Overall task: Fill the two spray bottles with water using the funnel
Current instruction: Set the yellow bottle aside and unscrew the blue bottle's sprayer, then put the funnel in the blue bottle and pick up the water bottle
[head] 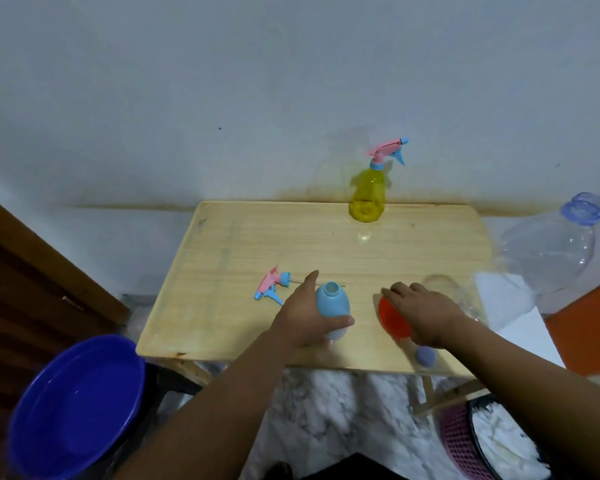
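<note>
A person's left hand (303, 315) grips the uncapped blue spray bottle (332, 308) standing near the front of the wooden table (326, 244), thumb curled round its body. The right hand (421, 315) rests on the red funnel (392, 317); how firmly its fingers hold it cannot be told. The bottle's sprayer head (272, 284) (pink and blue) lies just left. The yellow spray bottle (369, 192), capped, stands at the far edge. A large clear bottle (551, 254) lies right.

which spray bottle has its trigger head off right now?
The blue spray bottle, gripped by the left hand: its neck is open, its trigger head lying on the table. The yellow spray bottle at the back keeps its head on.
</note>
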